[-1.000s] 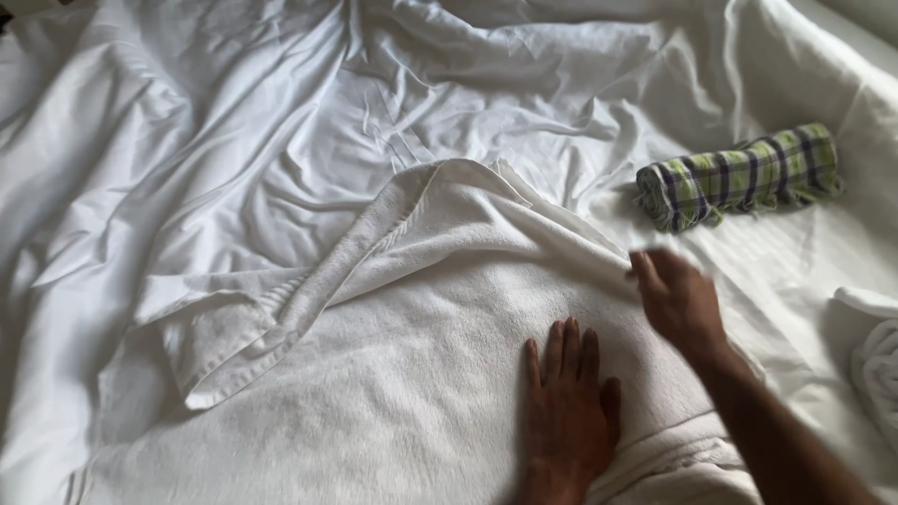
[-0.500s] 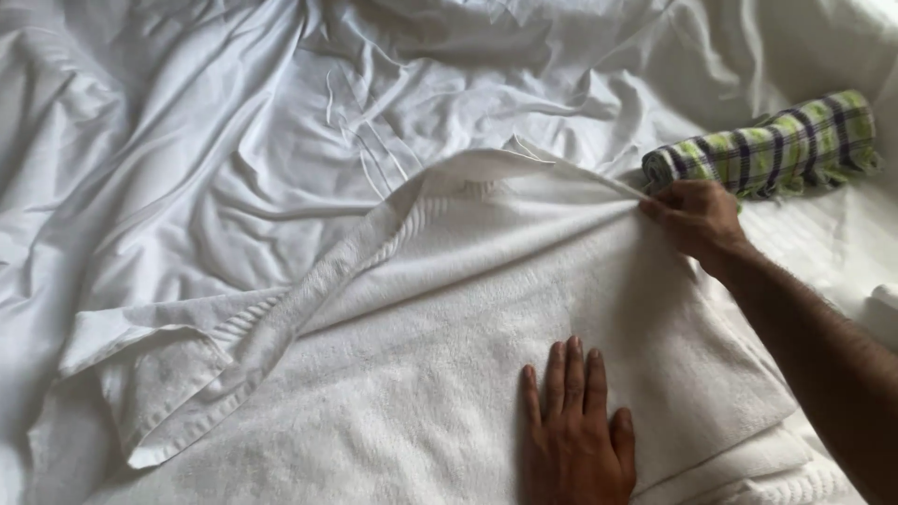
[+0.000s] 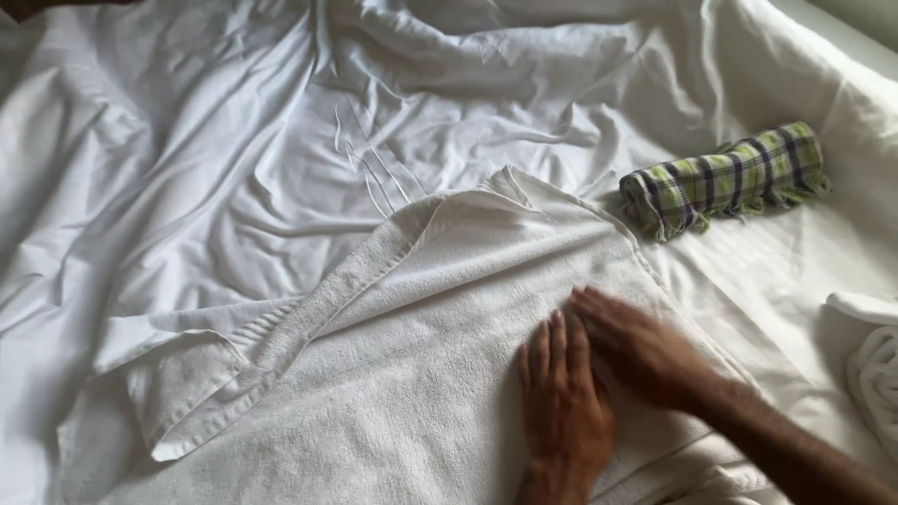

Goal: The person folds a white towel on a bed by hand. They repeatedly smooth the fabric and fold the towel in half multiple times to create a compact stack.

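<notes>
Left hand (image 3: 561,411): flat, palm down, fingers straight and together, pressing on the white terry-cloth towel (image 3: 412,374); grip wide, holding nothing
Right hand (image 3: 645,351): blurred, lying flat on the same towel just beside the left hand, fingertips pointing left; grip wide, closed on nothing
Towel: spread over the rumpled white bed sheet (image 3: 234,159), its far corner folded over, its left hemmed edge turned up
Rolled cloth: a green, white and dark plaid rolled cloth (image 3: 725,178) lies on the sheet, to the right of the towel's far corner, apart from both hands
Right edge: another white folded towel (image 3: 875,365), partly out of frame
</notes>
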